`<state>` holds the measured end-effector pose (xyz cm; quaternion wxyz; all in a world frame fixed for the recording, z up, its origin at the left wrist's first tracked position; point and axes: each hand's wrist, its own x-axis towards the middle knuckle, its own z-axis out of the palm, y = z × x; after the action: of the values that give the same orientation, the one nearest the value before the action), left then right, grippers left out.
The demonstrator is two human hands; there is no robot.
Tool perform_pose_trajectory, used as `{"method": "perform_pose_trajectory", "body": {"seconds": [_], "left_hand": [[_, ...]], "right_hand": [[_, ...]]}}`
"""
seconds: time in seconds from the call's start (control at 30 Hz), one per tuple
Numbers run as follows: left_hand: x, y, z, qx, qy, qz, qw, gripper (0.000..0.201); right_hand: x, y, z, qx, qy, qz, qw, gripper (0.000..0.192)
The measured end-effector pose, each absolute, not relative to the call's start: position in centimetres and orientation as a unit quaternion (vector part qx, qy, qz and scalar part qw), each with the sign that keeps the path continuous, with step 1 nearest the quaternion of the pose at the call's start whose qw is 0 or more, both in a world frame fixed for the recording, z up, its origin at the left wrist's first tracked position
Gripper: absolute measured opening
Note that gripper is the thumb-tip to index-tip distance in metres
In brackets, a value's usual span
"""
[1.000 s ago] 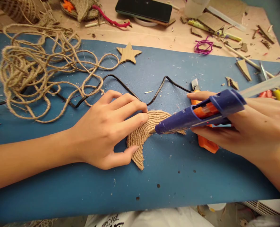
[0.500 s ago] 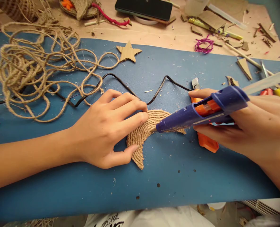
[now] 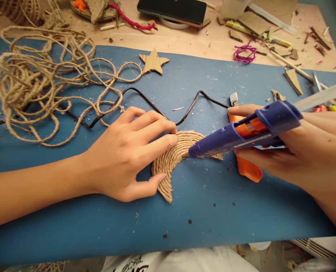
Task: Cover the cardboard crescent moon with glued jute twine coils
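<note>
The right hand [image 3: 306, 151] grips a blue-and-orange glue gun [image 3: 241, 136], nozzle at the twine-wound crescent [image 3: 173, 158] on the blue mat [image 3: 168, 211], where the left hand [image 3: 128, 155] presses down open-fingered, so hot glue could burn those close fingertips.

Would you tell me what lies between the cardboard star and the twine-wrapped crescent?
In the head view, only a black cord crosses the blue mat between the cardboard star and the twine-wrapped crescent.
</note>
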<state>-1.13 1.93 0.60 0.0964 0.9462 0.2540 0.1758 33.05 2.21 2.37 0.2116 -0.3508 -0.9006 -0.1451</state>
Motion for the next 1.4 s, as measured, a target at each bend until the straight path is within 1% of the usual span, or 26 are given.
{"method": "perform_pose_trajectory", "body": {"seconds": [0.13,0.33,0.5,0.67,1.03,1.27,1.4], "left_hand": [[-1.1,1.9,0.6,0.946,0.255,0.177,0.096,0.044],[-1.1,2.0,0.5,0.946,0.254,0.177,0.093,0.044],[-1.1,2.0,0.5,0.947,0.253,0.177,0.092,0.043],[-1.2,2.1,0.5,0.948,0.249,0.18,0.086,0.044],[-1.2,2.1,0.3,0.949,0.244,0.183,0.079,0.044],[-1.2,2.1,0.4,0.949,0.247,0.181,0.078,0.044],[-1.3,2.2,0.3,0.949,0.244,0.183,0.082,0.046]], "right_hand": [[33.2,2.3,2.5,-0.349,-0.902,-0.141,0.214,0.037],[33.3,2.3,2.6,-0.358,-0.899,-0.135,0.213,0.045],[33.3,2.1,2.7,-0.381,-0.896,-0.119,0.197,0.046],[33.8,3.1,2.2,-0.332,-0.906,-0.126,0.23,0.048],[34.2,3.2,2.3,-0.347,-0.899,-0.127,0.235,0.053],[34.7,2.9,2.3,-0.363,-0.895,-0.115,0.234,0.06],[35.0,2.6,2.4,-0.391,-0.884,-0.107,0.232,0.059]]}}
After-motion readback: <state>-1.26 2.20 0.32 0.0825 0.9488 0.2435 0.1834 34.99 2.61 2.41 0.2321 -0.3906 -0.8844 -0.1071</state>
